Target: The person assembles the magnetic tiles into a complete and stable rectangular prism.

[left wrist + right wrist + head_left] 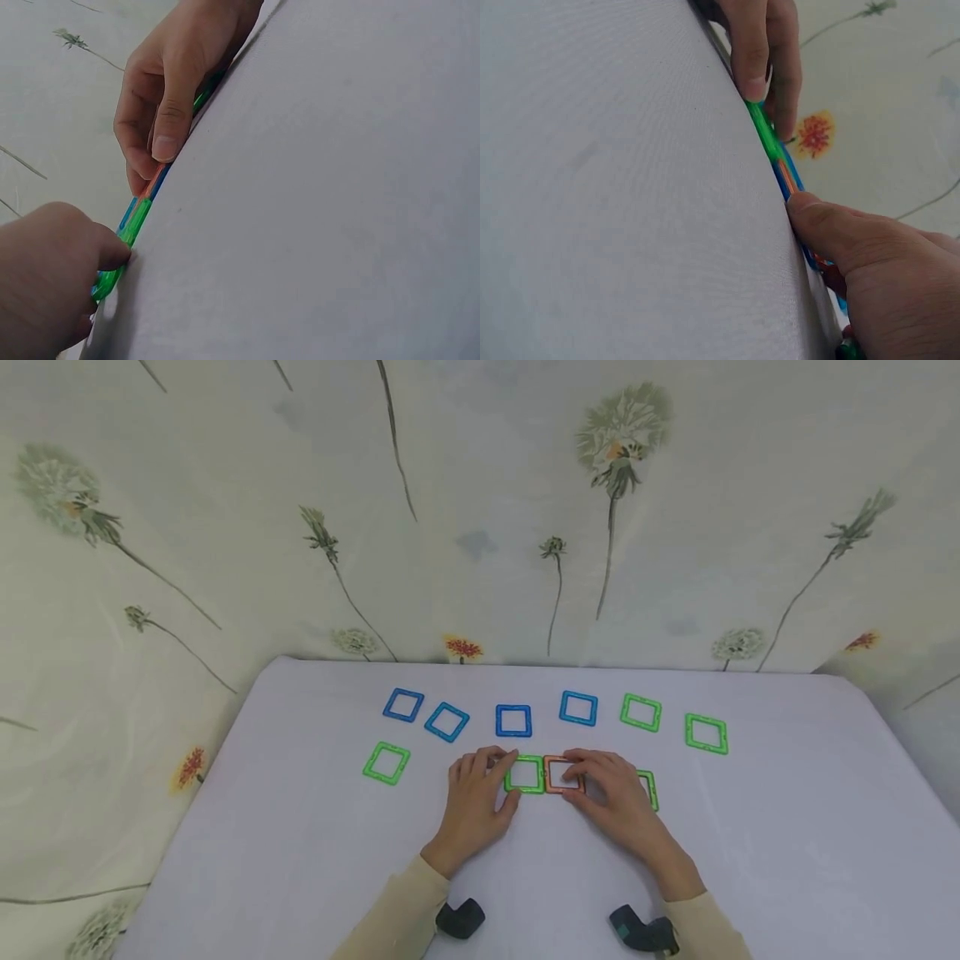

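Two square tile frames, one green (pixel 525 791) and one orange (pixel 555 790), lie edge to edge on the white table. My left hand (pixel 474 797) pinches the green frame (pixel 137 221) at its left side, thumb at the near edge and index finger at the far edge. The right hand (pixel 618 797) holds the orange frame (pixel 788 177) between thumb and fingers at its right side. A blue edge shows along the orange frame in both wrist views; I cannot tell whether it belongs to a frame beneath. Another green frame (pixel 653 789) is partly hidden behind the right hand.
Several blue frames (pixel 513 734) and two green frames (pixel 642 698) form a loose row towards the table's far edge. One more green frame (pixel 395 747) lies left of the left hand. A flower-patterned cloth (pixel 480 593) hangs behind the table. Dark devices (pixel 461 919) sit by both wrists.
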A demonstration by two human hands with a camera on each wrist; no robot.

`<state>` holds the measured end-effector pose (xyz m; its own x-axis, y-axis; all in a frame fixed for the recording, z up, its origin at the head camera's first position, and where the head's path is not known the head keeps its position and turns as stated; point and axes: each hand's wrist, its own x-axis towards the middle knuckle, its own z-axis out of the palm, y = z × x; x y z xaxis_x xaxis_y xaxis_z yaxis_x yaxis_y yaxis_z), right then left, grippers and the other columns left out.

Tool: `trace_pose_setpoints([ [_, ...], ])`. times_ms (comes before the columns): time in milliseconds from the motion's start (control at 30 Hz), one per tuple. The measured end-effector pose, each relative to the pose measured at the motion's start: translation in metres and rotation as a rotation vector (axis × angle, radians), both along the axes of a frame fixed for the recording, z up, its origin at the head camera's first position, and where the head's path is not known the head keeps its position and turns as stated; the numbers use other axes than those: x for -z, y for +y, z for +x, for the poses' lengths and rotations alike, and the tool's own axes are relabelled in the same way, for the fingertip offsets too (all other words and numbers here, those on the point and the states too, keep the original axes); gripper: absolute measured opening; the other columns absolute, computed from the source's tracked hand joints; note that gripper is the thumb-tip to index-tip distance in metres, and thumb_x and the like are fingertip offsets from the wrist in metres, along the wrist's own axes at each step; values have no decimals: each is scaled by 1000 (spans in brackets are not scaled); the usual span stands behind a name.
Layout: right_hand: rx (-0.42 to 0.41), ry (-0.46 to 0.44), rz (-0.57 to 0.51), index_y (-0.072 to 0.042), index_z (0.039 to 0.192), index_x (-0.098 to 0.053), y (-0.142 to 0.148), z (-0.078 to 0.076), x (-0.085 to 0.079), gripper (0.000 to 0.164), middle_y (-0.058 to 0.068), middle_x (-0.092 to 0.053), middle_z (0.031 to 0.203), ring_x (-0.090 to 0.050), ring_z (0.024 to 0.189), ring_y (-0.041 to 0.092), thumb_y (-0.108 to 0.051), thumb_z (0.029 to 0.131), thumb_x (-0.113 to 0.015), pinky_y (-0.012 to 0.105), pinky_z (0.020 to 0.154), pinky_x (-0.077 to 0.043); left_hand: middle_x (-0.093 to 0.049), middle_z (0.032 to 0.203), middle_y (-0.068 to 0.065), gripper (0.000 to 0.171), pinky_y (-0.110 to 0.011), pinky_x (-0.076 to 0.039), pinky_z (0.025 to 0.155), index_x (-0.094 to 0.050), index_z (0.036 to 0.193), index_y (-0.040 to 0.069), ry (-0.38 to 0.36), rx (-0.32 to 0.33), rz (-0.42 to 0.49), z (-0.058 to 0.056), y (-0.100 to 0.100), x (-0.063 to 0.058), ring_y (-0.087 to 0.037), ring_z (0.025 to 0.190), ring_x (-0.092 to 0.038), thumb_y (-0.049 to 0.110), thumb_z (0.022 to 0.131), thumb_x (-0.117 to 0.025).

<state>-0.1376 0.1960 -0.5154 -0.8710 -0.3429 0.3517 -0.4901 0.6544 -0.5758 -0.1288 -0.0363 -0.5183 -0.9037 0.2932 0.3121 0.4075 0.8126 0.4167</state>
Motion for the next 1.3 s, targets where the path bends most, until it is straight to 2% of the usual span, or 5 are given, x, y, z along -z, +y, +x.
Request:
trace_pose_setpoints([
  [433, 2, 1, -15, -21, 97, -65, 1, 2, 0, 26, 5, -61, 126, -49, 119, 26, -14, 76, -78, 54, 101, -31, -51, 124, -2, 48, -40, -31, 100, -53, 133, 18, 5, -7, 47, 2, -1, -1, -17, 112, -43, 26, 87, -65],
  [833, -2, -4, 8, -25, 100, -64, 4, 2, 2, 23, -1, -59, 129, -48, 120, 20, -23, 80, -75, 50, 101, -30, -51, 125, -1, 45, -39, -31, 101, -54, 131, 18, -17, -19, 52, 1, 1, 0, -16, 114, -43, 28, 88, -64],
  [1100, 1, -11, 1, -26, 97, -64, 3, 0, 3, 21, 0, -59, 128, -48, 119, 21, -21, 80, -76, 51, 100, -30, -52, 124, -2, 42, -40, -32, 102, -54, 131, 18, -25, -25, 103, 2, 0, -3, -17, 115, -45, 29, 91, -62],
  [1233, 6, -12, -1, -25, 96, -64, 2, 0, 2, 22, 0, -60, 127, -48, 119, 22, -20, 79, -77, 52, 100, -30, -53, 124, 0, 38, -38, -38, 100, -54, 130, 21, -39, -59, 140, 0, -4, -4, -16, 114, -47, 28, 92, -59],
  [1300, 8, -10, -1, -24, 96, -64, 2, -1, 1, 22, 0, -60, 127, -48, 119, 22, -19, 78, -77, 51, 100, -30, -54, 121, 0, 34, -37, -42, 95, -58, 125, 21, -23, -87, 164, -4, -8, -6, -16, 112, -49, 26, 92, -60],
])
